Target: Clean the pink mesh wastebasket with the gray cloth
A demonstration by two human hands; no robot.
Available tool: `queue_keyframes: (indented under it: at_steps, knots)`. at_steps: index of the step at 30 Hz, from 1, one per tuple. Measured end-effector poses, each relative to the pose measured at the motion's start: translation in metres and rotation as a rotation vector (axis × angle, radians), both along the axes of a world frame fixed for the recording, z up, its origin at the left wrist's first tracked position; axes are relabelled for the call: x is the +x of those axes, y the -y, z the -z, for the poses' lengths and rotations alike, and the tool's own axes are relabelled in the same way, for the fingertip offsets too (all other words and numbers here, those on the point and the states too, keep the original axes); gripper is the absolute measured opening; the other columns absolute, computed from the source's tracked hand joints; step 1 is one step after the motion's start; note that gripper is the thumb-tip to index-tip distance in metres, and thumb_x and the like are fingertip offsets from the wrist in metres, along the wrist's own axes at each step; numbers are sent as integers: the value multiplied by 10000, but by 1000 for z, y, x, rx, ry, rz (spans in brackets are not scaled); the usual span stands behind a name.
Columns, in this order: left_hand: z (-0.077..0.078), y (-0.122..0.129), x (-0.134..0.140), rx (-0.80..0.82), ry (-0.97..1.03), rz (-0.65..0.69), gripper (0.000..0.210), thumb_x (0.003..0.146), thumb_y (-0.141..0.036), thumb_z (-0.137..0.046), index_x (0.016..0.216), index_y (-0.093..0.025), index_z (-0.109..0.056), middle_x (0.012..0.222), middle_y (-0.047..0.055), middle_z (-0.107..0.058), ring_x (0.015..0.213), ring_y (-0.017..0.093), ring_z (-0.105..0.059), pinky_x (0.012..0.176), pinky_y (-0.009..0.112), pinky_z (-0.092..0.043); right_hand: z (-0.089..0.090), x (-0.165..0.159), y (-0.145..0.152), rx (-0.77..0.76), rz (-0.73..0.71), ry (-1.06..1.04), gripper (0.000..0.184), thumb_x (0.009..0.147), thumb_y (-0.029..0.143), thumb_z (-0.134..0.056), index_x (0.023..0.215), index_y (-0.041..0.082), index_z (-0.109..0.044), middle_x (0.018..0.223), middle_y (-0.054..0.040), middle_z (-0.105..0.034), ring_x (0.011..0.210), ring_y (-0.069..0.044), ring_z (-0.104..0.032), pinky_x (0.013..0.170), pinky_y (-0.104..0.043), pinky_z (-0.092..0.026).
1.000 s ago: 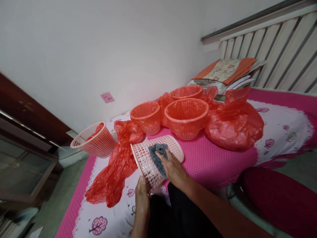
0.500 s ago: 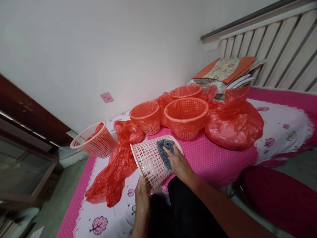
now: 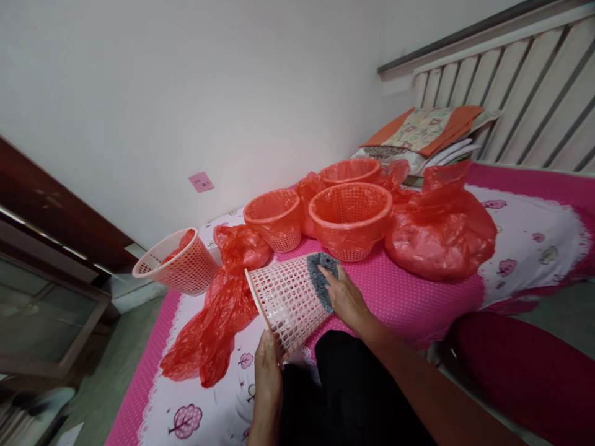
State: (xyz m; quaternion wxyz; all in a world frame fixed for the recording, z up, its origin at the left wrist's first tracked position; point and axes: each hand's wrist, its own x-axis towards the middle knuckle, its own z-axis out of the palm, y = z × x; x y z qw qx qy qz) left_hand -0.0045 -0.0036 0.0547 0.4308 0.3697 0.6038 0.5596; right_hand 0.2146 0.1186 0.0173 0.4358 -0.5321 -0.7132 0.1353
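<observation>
A pale pink perforated plastic basket [image 3: 290, 303] lies on its side in front of me, its wide mouth turned left. My left hand [image 3: 267, 359] grips the lower part of its rim. Against the basket's base end, my right hand [image 3: 344, 297] presses a grey cloth [image 3: 321, 282] to the outer wall, fingers spread over the cloth. Crumpled red plastic bags [image 3: 218, 322] lie just left of the basket.
Baskets lined with red bags [image 3: 351, 214] stand behind, beside a full red plastic bag [image 3: 441, 232]. Another pink basket [image 3: 190, 266] tilts at the left. Folded bedding [image 3: 423, 133] is stacked by the radiator [image 3: 511, 93]. A dark red stool [image 3: 525, 371] stands at right.
My right hand has slid the grey cloth rightward along the basket wall, towards its base. My left hand keeps its hold on the rim, and the basket stays in place.
</observation>
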Motion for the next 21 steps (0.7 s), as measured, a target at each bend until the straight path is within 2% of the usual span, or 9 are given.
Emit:
queue_keyframes:
  at_steps: [7, 12, 14, 18, 21]
  knots:
    - [-5, 0, 2, -2, -15, 12, 706, 906, -740, -591, 1238, -149, -792, 1011, 159, -847, 1090, 378, -776, 1049, 548, -589, 3, 8, -4, -56, 26, -68, 612, 998, 124, -480, 1590, 279, -484, 1526, -173, -454, 1442, -332, -531, 1155, -533, -509]
    - [-4, 2, 2, -1, -28, 38, 779, 920, -763, -554, 1293, -114, -766, 652, 69, -747, 907, 357, -789, 999, 549, -606, 13, 14, -7, -59, 33, -125, 610, 989, 144, -487, 1584, 274, -482, 1462, -170, -482, 1412, -343, -558, 1153, -555, -512]
    - [-1, 2, 1, 9, -26, 44, 772, 924, -758, -553, 1290, -111, -762, 626, 52, -730, 914, 350, -793, 1017, 545, -599, 18, 16, -9, -52, 39, -140, 613, 981, 154, -504, 1580, 283, -488, 1442, -168, -493, 1395, -347, -573, 1145, -561, -521]
    - [7, 0, 0, -2, 31, 41, 730, 929, -748, -553, 1283, -142, -754, 924, 127, -843, 1027, 355, -798, 1025, 552, -601, 28, 20, -9, -15, 51, -178, 624, 979, 177, -522, 1584, 326, -489, 1436, -146, -495, 1375, -336, -592, 1148, -564, -527]
    - [11, -2, -1, -10, 78, 36, 729, 910, -755, -573, 1278, -153, -756, 1093, 160, -847, 1057, 366, -796, 1025, 563, -602, 35, 21, -8, 1, 68, -218, 628, 976, 188, -529, 1583, 343, -497, 1401, -134, -521, 1339, -330, -613, 1147, -567, -530]
